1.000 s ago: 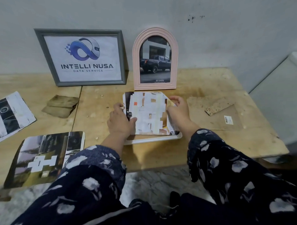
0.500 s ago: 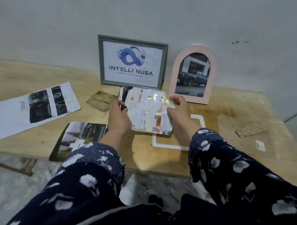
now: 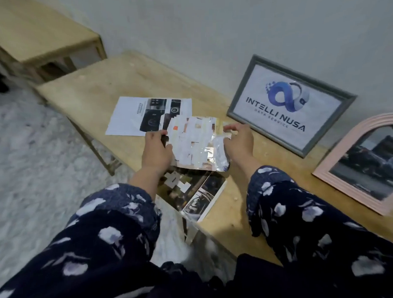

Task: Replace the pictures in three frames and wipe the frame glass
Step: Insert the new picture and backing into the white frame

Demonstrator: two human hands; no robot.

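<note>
A person holds a taped-up picture (image 3: 196, 143) in the air, just above the worktop (image 3: 113, 85). The left hand (image 3: 156, 150) grips its left edge and the right hand (image 3: 239, 140) grips its right edge. The fingers of both hands are closed on the sheet, thumbs on top. Two hands are likely used because the sheet is thin and floppy and would bend with one. Its back faces up, covered in many bits of white tape and some shiny patches.

Everything else is easiest to find from the grey frame (image 3: 289, 105). That frame stands at the back of the worktop and leans on the wall, so its logo picture can be seen. The held picture is just in front of it and to its left. A pink arched frame (image 3: 361, 163) leans on the wall to the grey frame's right, with a dark car picture inside. A white printed sheet (image 3: 145, 115) lies flat to the grey frame's left, partly under the held picture. A dark photo (image 3: 197, 193) lies at the near edge of the worktop, right below the held picture.

It looks like the held picture is an old one taken out, and the person may be about to put it down with the other loose sheets. The third frame is not in view.
</note>
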